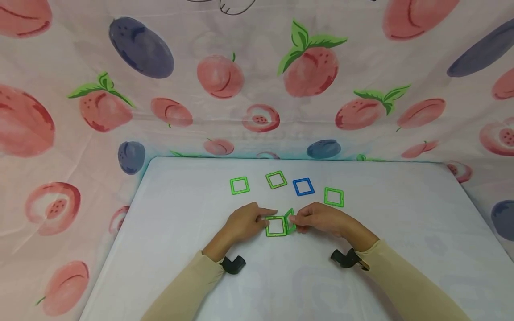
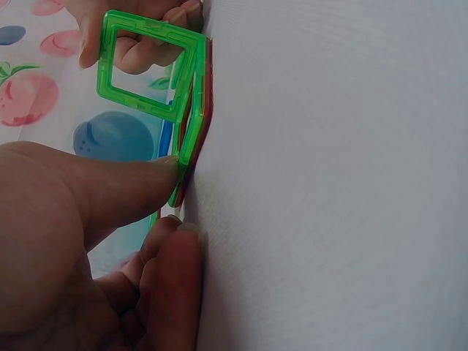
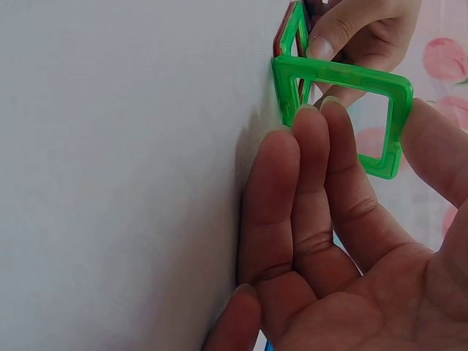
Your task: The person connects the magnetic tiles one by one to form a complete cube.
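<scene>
A green square magnetic tile (image 1: 276, 235) lies flat on the table, and in the left wrist view a red layer (image 2: 208, 95) shows under it. Joined to its right edge, a second green square tile (image 3: 344, 73) stands tilted up. My left hand (image 1: 245, 221) holds the flat tile at its left side, thumb on the frame and index finger stretched along the far edge. With thumb and fingertips, my right hand (image 1: 323, 219) pinches the raised tile by its outer edge. Part of that tile is hidden behind the right fingers in the head view.
Beyond the hands lie more square tiles in a loose row: a green one (image 1: 239, 192), a yellowish-green one (image 1: 277, 186), a blue one (image 1: 304, 193) and a green one (image 1: 334, 204). A fruit-print curtain (image 1: 261, 89) hangs behind the white table (image 1: 180, 191).
</scene>
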A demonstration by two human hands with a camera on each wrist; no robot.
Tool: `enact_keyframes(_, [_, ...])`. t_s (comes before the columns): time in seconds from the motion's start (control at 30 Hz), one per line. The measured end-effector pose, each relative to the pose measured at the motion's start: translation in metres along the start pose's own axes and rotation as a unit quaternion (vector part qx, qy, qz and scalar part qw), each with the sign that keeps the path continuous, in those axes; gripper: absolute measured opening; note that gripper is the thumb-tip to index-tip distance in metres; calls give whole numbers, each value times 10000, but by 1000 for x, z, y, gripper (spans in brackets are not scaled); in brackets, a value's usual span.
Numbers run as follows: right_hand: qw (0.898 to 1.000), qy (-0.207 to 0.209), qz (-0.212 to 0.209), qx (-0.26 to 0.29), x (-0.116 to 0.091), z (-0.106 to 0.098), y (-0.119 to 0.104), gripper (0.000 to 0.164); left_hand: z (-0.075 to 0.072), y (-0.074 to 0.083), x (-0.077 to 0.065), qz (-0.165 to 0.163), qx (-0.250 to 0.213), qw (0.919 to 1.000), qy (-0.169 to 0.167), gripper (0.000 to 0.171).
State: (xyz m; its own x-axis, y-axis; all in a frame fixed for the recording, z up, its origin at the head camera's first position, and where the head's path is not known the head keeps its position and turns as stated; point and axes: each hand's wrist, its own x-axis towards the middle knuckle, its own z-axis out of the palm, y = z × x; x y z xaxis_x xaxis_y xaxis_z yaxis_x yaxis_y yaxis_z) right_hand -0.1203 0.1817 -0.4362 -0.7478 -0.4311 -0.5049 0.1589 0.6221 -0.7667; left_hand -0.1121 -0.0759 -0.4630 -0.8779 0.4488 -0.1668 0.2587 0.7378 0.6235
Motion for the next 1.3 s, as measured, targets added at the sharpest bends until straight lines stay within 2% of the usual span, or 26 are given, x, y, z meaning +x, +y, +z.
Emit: enact_keyframes(1.3, [10000,-2,40,-71,3,0,5,47,2,-2,1,39,109,9999,38,36])
